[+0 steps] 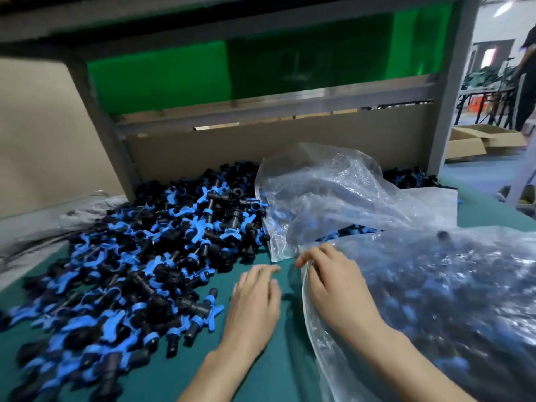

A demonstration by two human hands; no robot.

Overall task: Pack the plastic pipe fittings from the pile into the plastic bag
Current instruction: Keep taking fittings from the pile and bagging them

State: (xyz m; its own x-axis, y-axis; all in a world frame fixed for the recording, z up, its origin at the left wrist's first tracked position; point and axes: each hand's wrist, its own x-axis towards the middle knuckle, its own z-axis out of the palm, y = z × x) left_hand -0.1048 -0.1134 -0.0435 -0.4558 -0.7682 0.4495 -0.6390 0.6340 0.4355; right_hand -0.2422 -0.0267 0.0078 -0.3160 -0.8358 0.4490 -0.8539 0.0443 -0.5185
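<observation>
FILLING UP: My right hand [333, 282] pinches the near-side edge of the plastic bag [449, 300], which lies to the right of the pile [139, 256] of black-and-blue pipe fittings and bulges with more of them. The pinched edge faces the pile. My left hand [255, 300] is palm down over the green table [275, 358] between pile and bag, its fingers [261, 274] loosely spread, holding nothing and pointing away from me. The fittings in the pile lie jumbled, stems pointing every way with no shared axis. A second, crumpled clear bag [333, 192] lies over the pile's far right side. A cardboard wall [261, 146] stands behind the pile.
</observation>
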